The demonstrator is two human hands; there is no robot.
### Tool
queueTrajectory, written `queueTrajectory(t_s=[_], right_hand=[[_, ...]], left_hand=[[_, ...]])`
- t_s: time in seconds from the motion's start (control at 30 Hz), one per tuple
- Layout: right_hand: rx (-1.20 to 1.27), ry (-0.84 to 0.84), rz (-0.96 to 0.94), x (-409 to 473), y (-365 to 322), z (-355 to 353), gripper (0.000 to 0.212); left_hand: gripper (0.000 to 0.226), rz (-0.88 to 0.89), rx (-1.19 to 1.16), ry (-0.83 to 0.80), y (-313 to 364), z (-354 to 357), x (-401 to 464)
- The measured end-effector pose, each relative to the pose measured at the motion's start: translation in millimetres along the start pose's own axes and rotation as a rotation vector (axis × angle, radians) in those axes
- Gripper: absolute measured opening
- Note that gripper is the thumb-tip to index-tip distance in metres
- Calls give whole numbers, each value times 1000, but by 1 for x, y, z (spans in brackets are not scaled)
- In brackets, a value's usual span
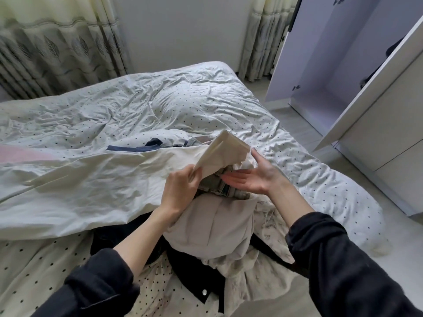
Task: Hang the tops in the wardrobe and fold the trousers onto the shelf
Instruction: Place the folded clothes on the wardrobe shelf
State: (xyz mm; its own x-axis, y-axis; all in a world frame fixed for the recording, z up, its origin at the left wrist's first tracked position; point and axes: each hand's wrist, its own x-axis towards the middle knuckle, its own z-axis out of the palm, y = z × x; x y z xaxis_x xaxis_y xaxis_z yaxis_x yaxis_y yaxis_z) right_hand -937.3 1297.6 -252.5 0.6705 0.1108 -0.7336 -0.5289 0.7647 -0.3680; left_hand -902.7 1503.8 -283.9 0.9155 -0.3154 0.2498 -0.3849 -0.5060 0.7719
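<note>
Cream garment lifted over a heap of clothes on the bed

At frame bottom a dark buttoned top [196, 287] is cut off; mid-frame, the left hand [180, 191] pinches the cream garment [219, 154], the right hand [254, 179] fingers apart, half hiding jeans [215, 186]; wardrobe [343, 65] upper right.

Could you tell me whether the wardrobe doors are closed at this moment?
No, the wardrobe stands with its doors swung open, so its pale interior shows to the right of the bed.
</note>
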Motion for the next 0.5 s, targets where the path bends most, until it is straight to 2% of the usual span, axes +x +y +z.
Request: queueTrajectory(t_s=[0.07, 0.13, 0.23, 0.27, 0.33, 0.4, 0.5], right_hand=[[47, -70, 34, 13, -8, 11, 96], [83, -97, 4, 23, -17, 23, 91], [-11, -94, -77, 22, -34, 40, 93], [-84, -67, -112, 17, -39, 47, 84], [-313, 19, -201, 6, -45, 56, 45], [-615, 210, -298, 4, -45, 54, 19], [-810, 440, -341, 16, -41, 22, 12]], left_hand=[[42, 36, -20, 40, -2, -9, 0], [44, 93, -13, 75, -2, -19, 3], [28, 240, 127, 36, 0, -31, 4], [28, 293, 207, 16, 1, -32, 4], [26, 363, 286, -42, 2, -25, 1], [31, 338, 291, -180, 7, -15, -4], [43, 189, 256, -599, 3, 5, -13]])
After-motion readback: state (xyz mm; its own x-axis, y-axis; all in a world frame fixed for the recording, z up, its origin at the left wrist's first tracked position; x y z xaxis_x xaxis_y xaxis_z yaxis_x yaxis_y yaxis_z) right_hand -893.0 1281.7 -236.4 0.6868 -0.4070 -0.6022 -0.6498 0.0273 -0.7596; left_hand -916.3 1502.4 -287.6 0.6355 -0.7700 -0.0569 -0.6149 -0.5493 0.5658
